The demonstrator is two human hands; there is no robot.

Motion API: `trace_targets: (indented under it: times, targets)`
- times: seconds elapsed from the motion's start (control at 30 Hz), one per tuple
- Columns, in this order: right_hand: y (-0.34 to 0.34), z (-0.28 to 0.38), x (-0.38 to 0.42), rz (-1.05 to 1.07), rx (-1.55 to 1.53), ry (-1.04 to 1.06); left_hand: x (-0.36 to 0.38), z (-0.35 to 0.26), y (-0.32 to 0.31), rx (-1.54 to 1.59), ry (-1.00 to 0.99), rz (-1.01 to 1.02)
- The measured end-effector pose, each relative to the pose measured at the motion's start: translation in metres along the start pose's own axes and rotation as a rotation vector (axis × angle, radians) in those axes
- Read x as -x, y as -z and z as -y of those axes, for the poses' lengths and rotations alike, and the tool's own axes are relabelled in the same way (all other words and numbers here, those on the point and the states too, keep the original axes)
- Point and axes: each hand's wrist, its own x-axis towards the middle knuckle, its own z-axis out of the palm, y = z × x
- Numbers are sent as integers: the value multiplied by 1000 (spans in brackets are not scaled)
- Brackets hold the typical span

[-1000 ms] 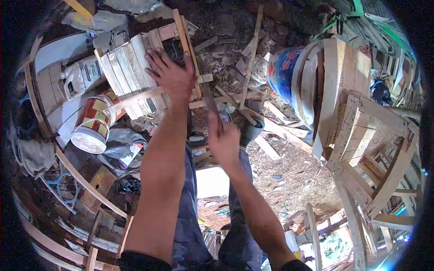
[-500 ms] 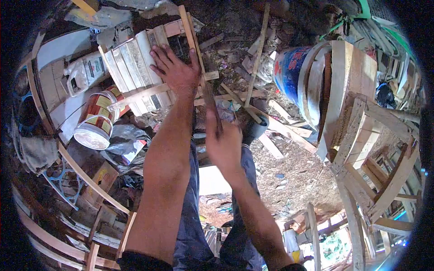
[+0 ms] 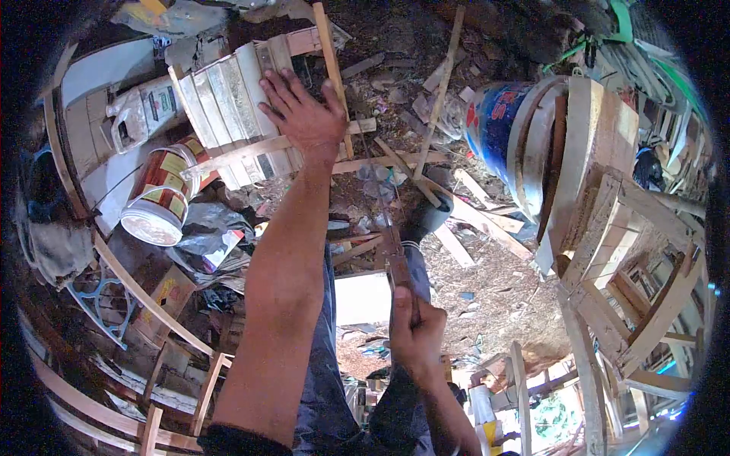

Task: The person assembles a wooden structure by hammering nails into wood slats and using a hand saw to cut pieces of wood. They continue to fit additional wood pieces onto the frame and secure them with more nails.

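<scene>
My left hand (image 3: pixel 313 125) lies flat with fingers spread on a panel of wooden slats (image 3: pixel 222 97), near its right edge. A crosswise wooden strip (image 3: pixel 243 154) passes over the slats and under my left wrist, its end sticking out to the right. Along the panel's right side runs a long narrow wooden strip (image 3: pixel 331 57). My right hand (image 3: pixel 420 333) is closed around the handle of a handsaw (image 3: pixel 394 254). The thin blade points away from me, its far end close to the protruding strip end.
A label-wrapped bucket (image 3: pixel 158 190) and a white jug (image 3: pixel 148 114) lie to the left. On the right stand a blue bucket (image 3: pixel 490 125) and wooden frames (image 3: pixel 608 243). Wood offcuts (image 3: pixel 455 245) and shavings cover the ground around my foot.
My right hand has drawn the saw back toward me and slightly right, exposing more blade. My left hand stays on the panel, barely shifted in view.
</scene>
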Motion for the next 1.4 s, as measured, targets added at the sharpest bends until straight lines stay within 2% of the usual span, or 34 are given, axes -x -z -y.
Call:
trace_targets:
  times: [0.07,0.13,0.23,0.33,0.37,0.4,0.47,0.5,0.57,0.6,0.67,0.73,0.77,0.83,0.87,0.93,0.97,1.0,1.07,1.1,1.13,1.27,1.33,1.4]
  targets:
    - [-11,3,-25,7,-6,-13,-1,0,-2,-18,7,8]
    - [-46,-10,-95,-7,89,200,2,0,-1,-38,16,16]
    - [-54,17,-115,-76,77,275,-4,2,1,-48,12,32]
    - [-17,5,-27,57,25,-26,-1,-1,1,-9,33,61]
    - [-10,5,-13,-37,51,140,0,-2,0,-12,35,46]
    - [-14,2,-13,-81,-19,181,-2,0,-2,-16,36,28]
    - [-35,-9,-40,8,108,46,-2,1,-2,-13,29,21]
    - [-49,-3,-71,41,12,31,-1,1,-1,-10,15,13]
    - [-63,15,-116,33,199,101,-4,1,-1,-14,17,25]
    - [-59,13,-107,37,202,98,-1,1,1,-18,17,51]
    - [-48,9,-73,-40,-46,62,-1,0,4,-7,24,53]
    - [-20,9,-17,-117,-40,22,-3,-3,5,11,29,53]
    - [-19,7,-13,-127,-47,28,-5,-4,5,15,31,55]
    - [-17,-2,-8,-1,82,-104,-3,-2,-2,4,46,27]
    - [-25,-5,-9,-7,58,-20,-7,2,-5,2,46,29]
    - [-33,-23,-15,-86,97,278,4,1,-3,-5,4,-25]
    - [-26,-31,-18,-96,68,314,3,-3,2,-32,3,-29]
    - [-16,-27,-18,-103,59,324,5,-4,5,-29,-4,-41]
    - [6,-12,-27,-6,-25,163,4,-3,1,15,-4,-82]
    - [14,-22,-34,-26,108,276,4,-2,2,39,0,-67]
    - [18,-24,-35,0,43,207,6,1,3,34,-15,-82]
    - [13,-27,-32,13,10,179,-7,17,4,85,-56,-28]
    - [4,-23,-33,49,-106,175,-20,27,9,293,-144,-75]
    - [-6,-17,-45,7,-98,192,-44,22,9,296,-123,-40]
